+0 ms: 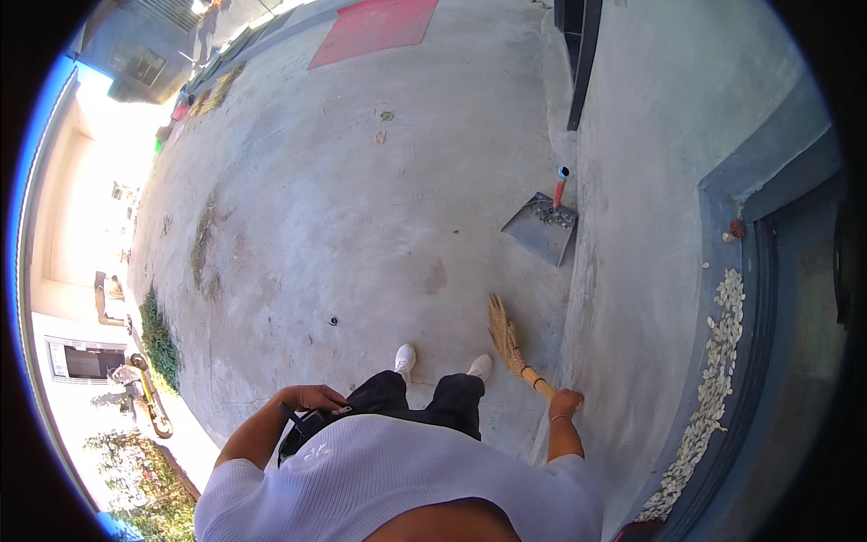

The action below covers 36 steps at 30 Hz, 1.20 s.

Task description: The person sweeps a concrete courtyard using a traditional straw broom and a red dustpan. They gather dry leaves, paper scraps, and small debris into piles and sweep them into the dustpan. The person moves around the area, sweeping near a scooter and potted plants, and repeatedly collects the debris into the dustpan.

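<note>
My right hand point(566, 403) is closed round the handle of a straw broom point(511, 348), beside the wall on the right. The broom slants forward and left, its bristles at the concrete floor point(361, 226) or just over it. At my waist, my left hand point(316, 397) rests by a black pouch or strap point(302, 425); its fingers lie loosely over the dark cloth, their tips partly hidden. Farther ahead on the right, a grey dustpan point(540, 233) with a red handle point(559, 191) lies on the floor. Dark debris and bits of leaf sit in it.
A plastered wall point(637, 199) runs along my right, with a ledge of white pebbles point(713, 379) beside a dark frame. Far ahead lies a red mat point(375, 32). A few leaves point(387, 116) dot the floor. Plants point(158, 339) and a motorcycle point(149, 397) stand left.
</note>
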Each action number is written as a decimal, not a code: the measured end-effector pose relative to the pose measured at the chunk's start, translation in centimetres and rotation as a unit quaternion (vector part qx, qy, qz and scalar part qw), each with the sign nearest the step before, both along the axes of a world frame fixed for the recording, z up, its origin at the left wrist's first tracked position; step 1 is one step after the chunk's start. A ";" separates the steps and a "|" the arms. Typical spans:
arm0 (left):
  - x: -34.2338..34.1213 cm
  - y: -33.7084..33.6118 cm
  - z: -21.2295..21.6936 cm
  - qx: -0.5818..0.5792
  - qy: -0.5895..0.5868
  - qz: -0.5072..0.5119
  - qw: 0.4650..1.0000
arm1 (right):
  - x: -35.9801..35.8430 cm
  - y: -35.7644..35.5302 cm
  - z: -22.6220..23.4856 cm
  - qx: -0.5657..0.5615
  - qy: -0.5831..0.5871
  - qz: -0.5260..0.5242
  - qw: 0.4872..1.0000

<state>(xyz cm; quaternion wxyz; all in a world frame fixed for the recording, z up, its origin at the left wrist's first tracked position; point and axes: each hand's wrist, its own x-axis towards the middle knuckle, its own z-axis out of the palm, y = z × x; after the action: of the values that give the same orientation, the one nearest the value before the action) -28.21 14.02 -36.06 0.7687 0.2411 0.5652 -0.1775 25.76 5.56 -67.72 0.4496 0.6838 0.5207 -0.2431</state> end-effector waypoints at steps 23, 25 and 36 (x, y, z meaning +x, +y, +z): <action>-21.7 -4.4 -1.8 0.241 0.163 0.361 0.886 | -17.6 18.8 14.6 0.002 0.277 -0.417 0.866; -23.2 1.1 -2.2 0.235 0.160 0.323 0.903 | -18.0 19.1 14.2 0.019 0.262 -0.445 0.856; -13.3 38.4 -2.6 0.312 0.018 -0.039 0.949 | -22.5 7.1 10.6 0.236 0.210 -0.248 0.916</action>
<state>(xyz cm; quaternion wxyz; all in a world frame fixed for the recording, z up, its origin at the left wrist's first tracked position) -41.48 52.46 -38.65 0.6371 0.4875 0.5964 -0.0269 3.30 12.70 -57.16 0.0806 0.8104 0.4593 -0.3547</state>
